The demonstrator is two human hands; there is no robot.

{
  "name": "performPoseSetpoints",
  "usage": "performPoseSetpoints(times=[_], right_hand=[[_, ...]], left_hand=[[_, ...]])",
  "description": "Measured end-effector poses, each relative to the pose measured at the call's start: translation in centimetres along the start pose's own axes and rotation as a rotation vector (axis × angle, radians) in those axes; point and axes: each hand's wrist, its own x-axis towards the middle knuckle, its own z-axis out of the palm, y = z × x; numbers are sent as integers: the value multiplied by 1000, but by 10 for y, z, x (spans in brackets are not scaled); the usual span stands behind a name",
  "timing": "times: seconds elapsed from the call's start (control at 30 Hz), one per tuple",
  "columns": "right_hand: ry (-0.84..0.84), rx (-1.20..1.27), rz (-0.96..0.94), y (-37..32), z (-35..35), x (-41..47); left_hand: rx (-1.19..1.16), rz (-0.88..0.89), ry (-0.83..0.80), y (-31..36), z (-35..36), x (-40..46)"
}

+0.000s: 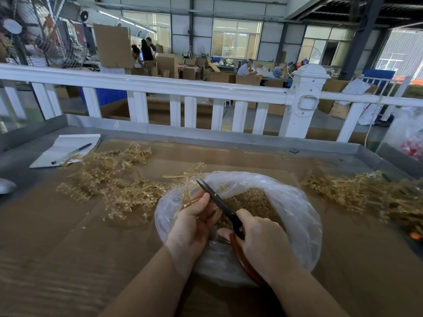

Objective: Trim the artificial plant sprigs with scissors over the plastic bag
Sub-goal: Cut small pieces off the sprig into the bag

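Factory hall behind a glossy white railing (pixel 183 88). Bench is a grey metal tray (pixel 343 149) lined with flat brown cardboard (pixel 68 236). Clear, crinkly plastic bag (pixel 295 209) sits open in the middle, mouth up, filled with small tan trimmed bits (pixel 254 200). Left hand (pixel 194 223) is closed around a sprig (pixel 190 177), thin tan plastic stem with beaded branches, held over the bag's left rim. Right hand (pixel 263 241) grips the scissors (pixel 219 202): dark narrow blades, curved red-brown handle; blades nearly together, pointing up-left, just beside the left thumb. Loose pile of sprigs (pixel 114 181) left of the bag, spiky and tangled; second pile (pixel 366 191) on the right. White notepad (pixel 66 147) with a pen (pixel 71 153) at far left.
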Motion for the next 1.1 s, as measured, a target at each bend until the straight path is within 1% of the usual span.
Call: performPoseSetpoints(times=[0.1, 0.27, 0.43, 0.6, 0.77, 0.87, 0.97, 1.1], right_hand=[[21, -29, 5, 1, 1, -1], [32, 28, 3, 3, 1, -3], [30, 61, -6, 3, 3, -1], [22, 81, 10, 1, 3, 1], [48, 132, 38, 1, 1, -2], [48, 117, 36, 2, 2, -2], [18, 94, 29, 1, 3, -1], [21, 97, 28, 0, 3, 0]], left_hand=[[23, 10, -28, 1, 1, -1], [-3, -10, 114, -2, 4, 4], [28, -16, 144, -4, 3, 5], [29, -32, 132, -3, 4, 5], [30, -43, 122, -2, 6, 5], [15, -52, 108, 0, 6, 4], [42, -65, 115, 1, 4, 4], [60, -75, 96, 0, 4, 4]])
